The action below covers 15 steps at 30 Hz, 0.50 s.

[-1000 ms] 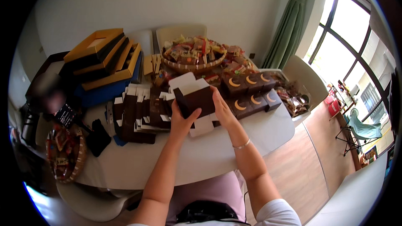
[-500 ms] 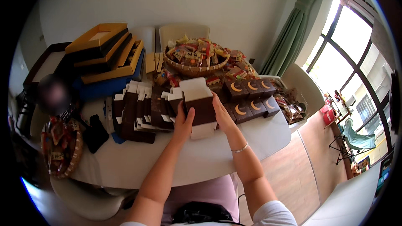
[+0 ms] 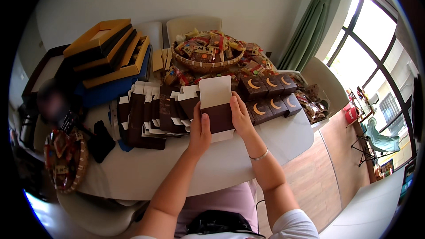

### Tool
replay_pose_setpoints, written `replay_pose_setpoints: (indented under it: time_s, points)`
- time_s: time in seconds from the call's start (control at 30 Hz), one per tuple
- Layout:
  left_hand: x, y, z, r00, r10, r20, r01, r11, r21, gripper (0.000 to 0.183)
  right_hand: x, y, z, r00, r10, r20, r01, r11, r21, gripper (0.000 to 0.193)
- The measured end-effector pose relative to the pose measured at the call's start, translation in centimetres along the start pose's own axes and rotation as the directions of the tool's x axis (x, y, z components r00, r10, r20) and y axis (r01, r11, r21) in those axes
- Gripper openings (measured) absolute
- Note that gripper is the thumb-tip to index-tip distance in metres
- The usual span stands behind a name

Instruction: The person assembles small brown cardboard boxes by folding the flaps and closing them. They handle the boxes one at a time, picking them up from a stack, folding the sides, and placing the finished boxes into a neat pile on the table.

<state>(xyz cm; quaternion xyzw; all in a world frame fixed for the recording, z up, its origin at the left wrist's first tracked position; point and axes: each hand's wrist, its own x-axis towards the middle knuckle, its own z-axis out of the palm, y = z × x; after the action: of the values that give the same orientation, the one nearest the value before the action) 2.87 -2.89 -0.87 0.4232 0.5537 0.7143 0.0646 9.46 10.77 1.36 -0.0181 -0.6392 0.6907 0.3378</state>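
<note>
Between my two hands is a small dark brown cardboard box [image 3: 215, 118], its white inner flap standing up at the top and a pale flap showing below. My left hand [image 3: 200, 133] grips its left side, thumb toward me. Against the right side presses my right hand [image 3: 241, 115], with the far fingers hidden behind the box. To the left lies a row of flattened brown box blanks [image 3: 141, 121] with white flaps. On the right, closed brown boxes [image 3: 261, 109] with yellow crescent moons stand in two rows.
A wicker basket [image 3: 201, 65] heaped with wrapped snacks stands behind, loose packets around it. Yellow and black trays [image 3: 104, 48] are stacked at the far left. A smaller basket [image 3: 83, 161] and a black cloth-like item [image 3: 102, 141] lie near left. Chairs surround the white table [image 3: 146, 168].
The box has turned in my hands, so its white flap now stands upright facing me. My right hand has shifted slightly right; the whole view has shifted a little.
</note>
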Motion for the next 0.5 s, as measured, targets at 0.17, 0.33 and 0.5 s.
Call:
replay_pose_setpoints:
  time_s: [0.17, 0.33, 0.5]
  points:
    - [0.1, 0.0, 0.1, 0.995, 0.098, -0.033, -0.094, 0.991, 0.094, 0.058, 0.0, -0.1, -0.1, 0.999, -0.043, 0.011, 0.043, 0.999, -0.001, 0.033]
    - [0.4, -0.1, 0.1, 0.993, 0.106, -0.046, -0.098, 0.986, 0.136, 0.057, 0.3, -0.2, 0.2, 0.999, -0.041, 0.004, 0.041, 0.999, 0.014, 0.034]
    - [0.3, -0.4, -0.1, 0.996, 0.065, -0.056, -0.056, 0.987, 0.151, 0.055, 0.5, 1.2, -0.3, 1.000, 0.004, 0.003, -0.004, 1.000, 0.025, 0.036]
